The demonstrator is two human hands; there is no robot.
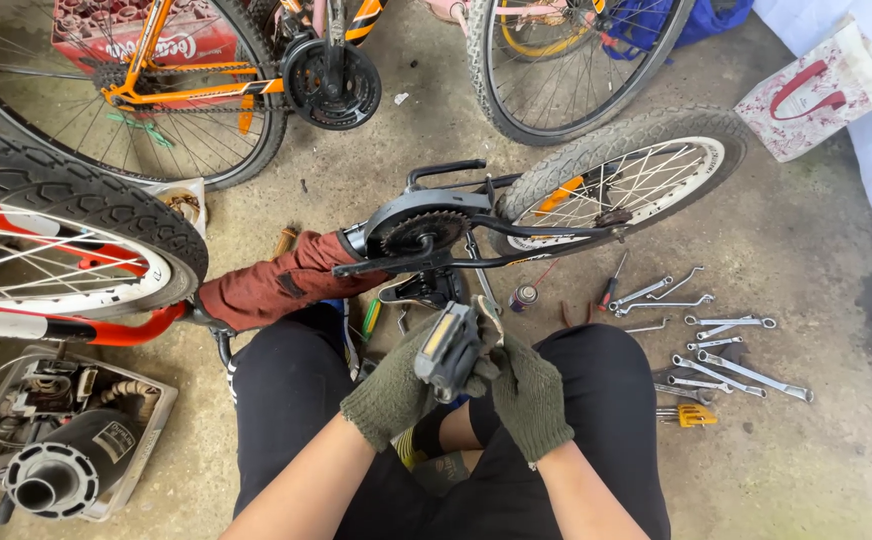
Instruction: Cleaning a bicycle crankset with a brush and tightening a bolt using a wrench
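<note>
Squatting on the concrete floor [816, 480] over an upturned small bicycle [516, 220], the person has both gloved hands around its grey pedal [448, 350]: the left hand [391, 395] is closed under the pedal body to steady it, and the right hand [528, 395] is closed against its far end. A row of spanners [726, 355] lies fanned out within easy reach on the right.

Wrenches [726, 355] lie scattered on the concrete floor [806, 470] (beside a screwdriver [611, 285]) — an orange bicycle [171, 75] stands behind.
</note>
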